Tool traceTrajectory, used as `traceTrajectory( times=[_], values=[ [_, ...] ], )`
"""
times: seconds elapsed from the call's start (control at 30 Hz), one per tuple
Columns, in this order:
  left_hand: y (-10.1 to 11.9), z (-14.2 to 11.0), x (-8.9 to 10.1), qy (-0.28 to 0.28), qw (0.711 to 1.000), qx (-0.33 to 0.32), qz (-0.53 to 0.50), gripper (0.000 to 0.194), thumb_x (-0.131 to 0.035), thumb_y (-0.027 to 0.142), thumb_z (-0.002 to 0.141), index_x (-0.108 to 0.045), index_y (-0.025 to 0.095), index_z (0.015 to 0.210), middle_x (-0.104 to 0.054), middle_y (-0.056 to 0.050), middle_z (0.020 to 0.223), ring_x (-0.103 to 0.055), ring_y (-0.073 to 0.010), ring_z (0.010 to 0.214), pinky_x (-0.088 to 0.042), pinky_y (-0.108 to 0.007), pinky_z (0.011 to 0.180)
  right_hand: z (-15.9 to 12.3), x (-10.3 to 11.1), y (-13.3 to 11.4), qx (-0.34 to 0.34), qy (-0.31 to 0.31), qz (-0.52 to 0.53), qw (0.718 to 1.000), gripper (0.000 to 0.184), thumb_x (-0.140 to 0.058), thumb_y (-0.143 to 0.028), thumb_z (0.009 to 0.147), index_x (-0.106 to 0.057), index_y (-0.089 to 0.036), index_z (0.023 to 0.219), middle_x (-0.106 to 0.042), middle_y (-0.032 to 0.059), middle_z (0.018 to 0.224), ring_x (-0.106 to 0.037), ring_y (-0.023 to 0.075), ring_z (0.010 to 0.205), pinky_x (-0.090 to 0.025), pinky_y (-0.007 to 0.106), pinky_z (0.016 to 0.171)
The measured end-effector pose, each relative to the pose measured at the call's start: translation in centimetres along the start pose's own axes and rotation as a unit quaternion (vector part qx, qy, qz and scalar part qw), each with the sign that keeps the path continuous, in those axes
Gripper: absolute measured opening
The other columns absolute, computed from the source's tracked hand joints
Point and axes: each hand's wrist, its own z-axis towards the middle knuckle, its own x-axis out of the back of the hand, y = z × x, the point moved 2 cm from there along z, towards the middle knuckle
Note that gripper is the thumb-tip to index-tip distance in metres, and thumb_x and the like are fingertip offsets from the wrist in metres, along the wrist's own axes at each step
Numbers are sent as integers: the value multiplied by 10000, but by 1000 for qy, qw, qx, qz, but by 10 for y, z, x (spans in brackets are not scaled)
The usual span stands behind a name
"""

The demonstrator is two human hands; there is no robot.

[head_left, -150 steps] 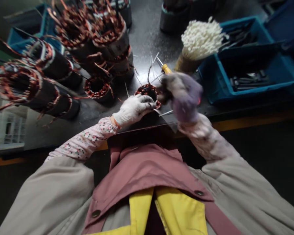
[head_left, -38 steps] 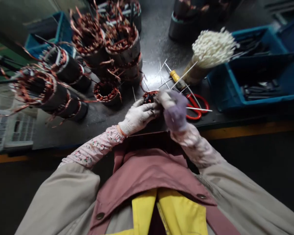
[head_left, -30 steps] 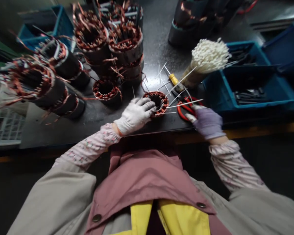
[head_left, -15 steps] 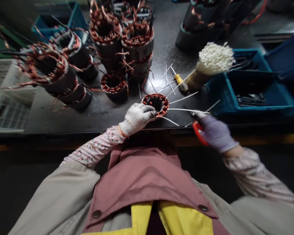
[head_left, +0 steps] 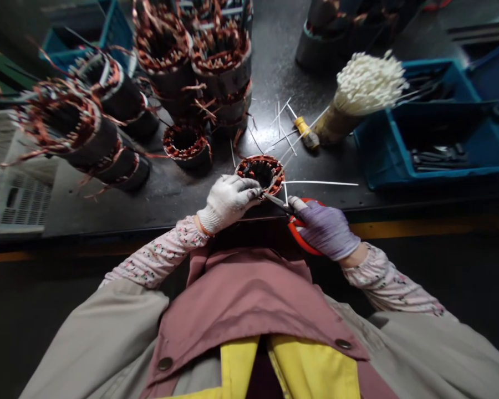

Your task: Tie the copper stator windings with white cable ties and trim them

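Note:
A small motor stator with copper windings stands near the front edge of the bench. My left hand, in a white knit glove, grips its near left rim, with the fingertips at the opening. My right hand, in a purple glove with a pale thumb, is closed round red-handled scissors. Their dark blades reach left to the stator's near right rim, close to my left fingertips. One white tie strip sticks out to the right from the windings, and a shorter one points down beside the blades.
Stacked stators stand at the back left, with a single stator before them. A yellow-handled screwdriver lies among loose white strips. Right of it stand a bundle of white ties and a blue bin. A white crate sits far left.
My right hand has swung left with the scissors, from out beside the bench edge to the stator's rim. Fewer white strips now stick out to the right. My left hand keeps its grip.

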Motion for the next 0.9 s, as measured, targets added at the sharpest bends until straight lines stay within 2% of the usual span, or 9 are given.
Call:
traceTrajectory(
  times=[0.17,0.33,0.47,0.57,0.67,0.73,0.8,0.87,0.9],
  values=[
    [-5,2,3,-15,1000,-12,-19,266,-573,441,940,-737,245,1014,-760,-51,1061,-679,-177,899,-433,-327,780,-18,-10,12,-55,34,43,997,452,-494,-286,847,-630,-157,1258,-720,109,961,-659,215,827,-430,267,646],
    [-8,4,6,-22,999,-20,-23,268,-576,447,936,-753,249,975,-765,-54,1042,-687,-171,883,-451,-319,772,-16,-4,24,-126,17,32,991,516,-510,-299,828,-588,-168,1322,-699,123,1022,-658,240,845,-446,284,640],
    [-6,4,6,3,999,-26,-23,278,-570,453,940,-757,248,953,-770,-50,1018,-694,-163,865,-457,-313,767,-2,-6,20,-132,7,42,990,522,-532,-315,819,-610,-157,1310,-714,132,1026,-676,241,811,-462,286,629],
    [-10,4,4,22,998,-46,-26,244,-586,433,936,-753,256,961,-772,-35,1013,-696,-154,850,-462,-304,752,0,-15,20,-112,9,90,990,504,-535,-307,809,-634,-153,1278,-738,122,1000,-693,246,814,-500,298,662],
    [-14,4,12,2,998,-59,-19,232,-592,426,934,-744,260,987,-769,-25,1034,-700,-156,854,-482,-305,741,-4,-22,26,-101,18,163,981,504,-523,-298,809,-630,-154,1281,-752,105,1013,-712,245,861,-535,307,742],
    [-9,7,25,-37,997,-67,12,206,-589,390,939,-735,259,1000,-762,-17,1067,-704,-172,891,-507,-337,791,-3,-22,32,-122,17,179,976,503,-521,-313,819,-626,-160,1287,-758,97,991,-721,251,859,-540,312,750],
    [5,13,40,-66,992,-75,81,181,-581,319,941,-721,249,1032,-741,-24,1136,-692,-220,1004,-500,-432,924,2,-17,38,-153,3,162,975,502,-534,-339,823,-627,-175,1288,-760,90,943,-723,262,834,-539,317,720],
    [25,21,48,-76,983,-69,149,236,-569,279,936,-689,237,1134,-706,-57,1218,-644,-279,1140,-433,-527,1043,13,-10,42,-162,-13,137,977,510,-553,-345,817,-623,-182,1296,-755,94,950,-720,265,838,-533,315,708],
    [35,25,47,-82,981,-60,166,297,-565,290,935,-656,233,1212,-691,-77,1243,-629,-293,1169,-421,-532,1062,19,-7,42,-154,-17,129,979,518,-559,-339,815,-616,-178,1304,-750,100,981,-716,263,860,-531,312,717]
  ],
)
